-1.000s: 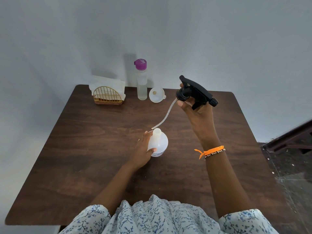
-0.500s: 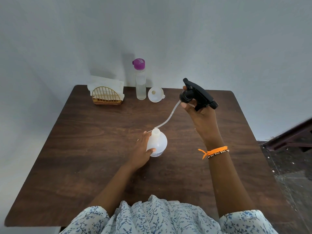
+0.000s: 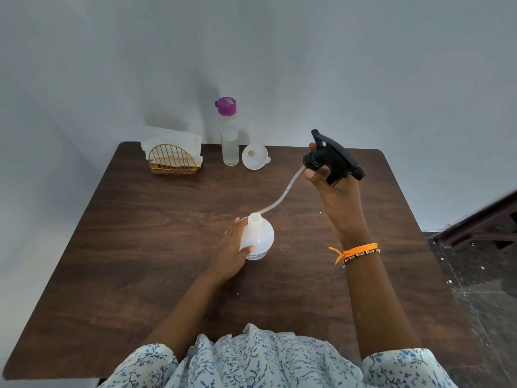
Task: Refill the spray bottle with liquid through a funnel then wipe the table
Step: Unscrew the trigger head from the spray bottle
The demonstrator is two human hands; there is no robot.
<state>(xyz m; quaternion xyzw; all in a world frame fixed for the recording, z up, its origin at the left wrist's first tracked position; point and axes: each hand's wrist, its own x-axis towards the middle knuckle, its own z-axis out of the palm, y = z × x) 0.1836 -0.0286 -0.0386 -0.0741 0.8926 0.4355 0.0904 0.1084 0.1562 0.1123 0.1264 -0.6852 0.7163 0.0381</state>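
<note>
The right hand (image 3: 340,197) has carried the black sprayer (image 3: 334,158) a bit lower and further right, and its thin bendy tube (image 3: 282,196) now has its tip just beside the bottle (image 3: 258,236) mouth. The fingers curl tight round the sprayer. The left hand (image 3: 232,252) wraps round the round, milky plastic bottle standing mid-table (image 3: 140,275). At the far edge stand a white funnel (image 3: 255,157), a tall clear bottle with a purple cap (image 3: 229,133) and a gold wire napkin holder (image 3: 173,161). The dark wood near the front is bare.
</note>
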